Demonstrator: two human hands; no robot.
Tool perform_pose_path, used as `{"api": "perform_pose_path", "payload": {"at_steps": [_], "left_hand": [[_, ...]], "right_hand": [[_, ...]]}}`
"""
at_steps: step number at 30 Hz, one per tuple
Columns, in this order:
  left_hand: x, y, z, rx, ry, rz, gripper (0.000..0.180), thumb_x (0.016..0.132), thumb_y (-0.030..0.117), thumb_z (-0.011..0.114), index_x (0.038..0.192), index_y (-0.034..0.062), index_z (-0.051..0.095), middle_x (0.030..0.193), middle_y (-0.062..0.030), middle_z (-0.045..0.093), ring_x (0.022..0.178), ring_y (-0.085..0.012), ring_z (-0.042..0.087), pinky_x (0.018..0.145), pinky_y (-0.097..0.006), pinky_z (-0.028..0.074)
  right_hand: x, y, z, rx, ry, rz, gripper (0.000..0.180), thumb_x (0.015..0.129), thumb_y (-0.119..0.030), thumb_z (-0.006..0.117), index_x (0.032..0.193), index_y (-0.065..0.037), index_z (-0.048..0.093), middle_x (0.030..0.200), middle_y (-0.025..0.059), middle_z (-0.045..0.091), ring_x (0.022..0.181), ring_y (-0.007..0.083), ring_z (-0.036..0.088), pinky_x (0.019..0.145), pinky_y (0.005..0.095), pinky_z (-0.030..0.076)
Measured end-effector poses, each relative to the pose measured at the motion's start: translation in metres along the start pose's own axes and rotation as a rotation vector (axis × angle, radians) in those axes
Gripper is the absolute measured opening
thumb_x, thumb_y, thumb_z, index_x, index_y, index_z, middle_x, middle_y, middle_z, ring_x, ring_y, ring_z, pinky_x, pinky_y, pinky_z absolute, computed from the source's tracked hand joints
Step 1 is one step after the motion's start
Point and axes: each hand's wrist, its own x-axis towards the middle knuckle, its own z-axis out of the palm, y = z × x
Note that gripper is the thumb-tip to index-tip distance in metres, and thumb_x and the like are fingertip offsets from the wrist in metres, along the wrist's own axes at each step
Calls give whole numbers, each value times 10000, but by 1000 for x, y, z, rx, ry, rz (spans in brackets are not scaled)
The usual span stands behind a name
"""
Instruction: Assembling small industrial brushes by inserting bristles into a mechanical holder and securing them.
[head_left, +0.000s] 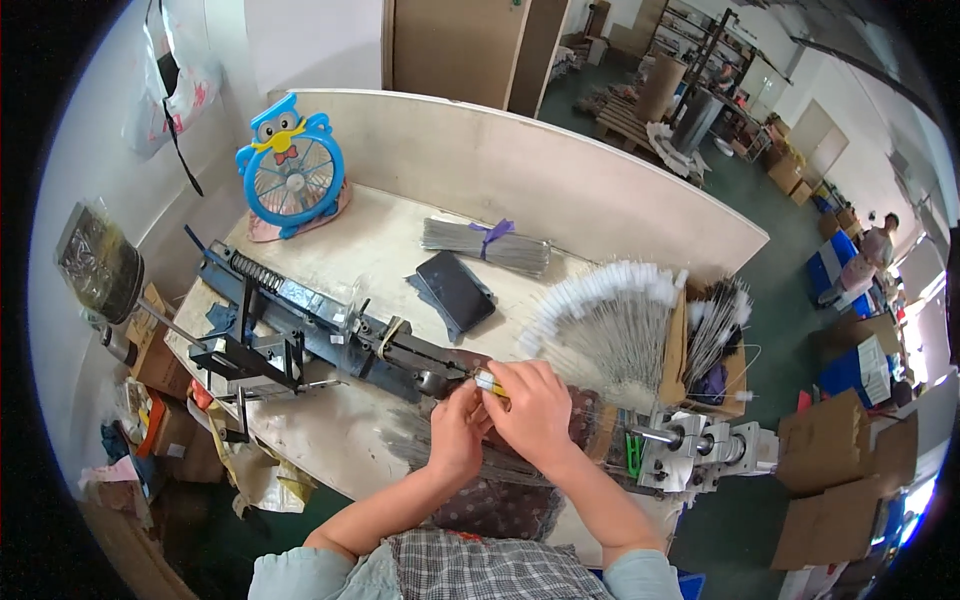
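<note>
Both hands meet at the front of the bench, close to the end of a long metal bench fixture [385, 350]. My right hand [535, 405] is closed, its thumb and fingers around a small white and yellow piece [487, 383]. Just to the left, my left hand [458, 430] is also closed, its fingertips pinched near that piece. Whatever lies between the left fingers is hidden. Thin grey wires [510, 465] lie under and beside the hands. To the right, many white-tipped wire brushes [610, 320] are fanned out on the bench.
A dark phone [455, 292] and a wire bundle with a purple tie [487, 247] lie behind the fixture. A blue fan [293, 180] stands at the back left. On the right are a carton of brushes [718, 345] and a metal roller device [705, 450]. A person [868, 262] is far off.
</note>
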Motion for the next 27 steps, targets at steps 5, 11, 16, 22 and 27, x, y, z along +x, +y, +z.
{"api": "perform_pose_path", "payload": {"at_steps": [5,11,16,22,27], "left_hand": [[9,-16,-15,-47,-80,45,174,925,175,526,954,15,587,912,-43,630,841,-135,623,774,-295,490],[4,-9,-3,1,-54,91,148,902,104,549,992,-11,575,921,-59,621,824,-126,612,764,-274,496],[1,-9,6,25,-2,112,150,892,82,554,994,-27,567,923,-73,620,827,-134,617,761,-263,496],[0,-6,3,-22,-22,97,142,873,73,572,987,-10,554,916,-76,613,826,-139,617,760,-269,494],[-3,-5,6,-20,10,65,115,860,70,586,953,13,549,844,-46,593,772,-122,598,730,-266,482]], "right_hand": [[-3,14,-6,11,78,-139,256,701,-160,712,953,-132,682,918,-4,617,894,194,563,728,341,453],[-6,22,-12,37,64,-140,229,708,-168,714,936,-157,699,909,-21,612,899,189,560,736,330,441],[-11,24,-19,65,59,-97,197,705,-177,722,900,-150,714,912,-8,631,900,205,569,762,340,458],[-9,17,-8,107,43,-102,218,700,-140,715,917,-134,709,918,5,637,899,222,573,769,347,464],[-9,19,-6,92,61,-114,209,717,-133,704,926,-132,704,946,2,636,921,202,575,763,347,464]]}}
